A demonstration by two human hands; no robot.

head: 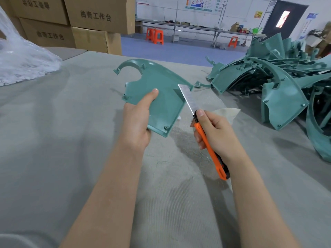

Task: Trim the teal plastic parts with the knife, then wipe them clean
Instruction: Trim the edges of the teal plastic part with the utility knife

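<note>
Hands are seen over a grey tabletop point(53, 140), each clamped on its own thing and set apart from the other. A teal part point(161, 97) is gripped by the left hand point(137, 126) at its near left edge, thumb laid on the inner face, and is held raised above the tabletop with its hooked, curved end pointing away. A knife point(208, 145) with an orange handle is grasped in the right hand point(216, 133), the thumb pressed near the blade's root. The long blade point(188, 98) is extended and laid against the part's right edge, its tip near the far right corner. A pale cloth point(231, 113) is seen on the tabletop just beyond the right hand, partly hidden by it. A pile of teal parts point(279, 83) is heaped at the right side of the tabletop, well apart from the held one. Clear plastic wrap point(23, 63) is bunched at the far left, with cardboard boxes point(89, 18) stacked behind it.
</note>
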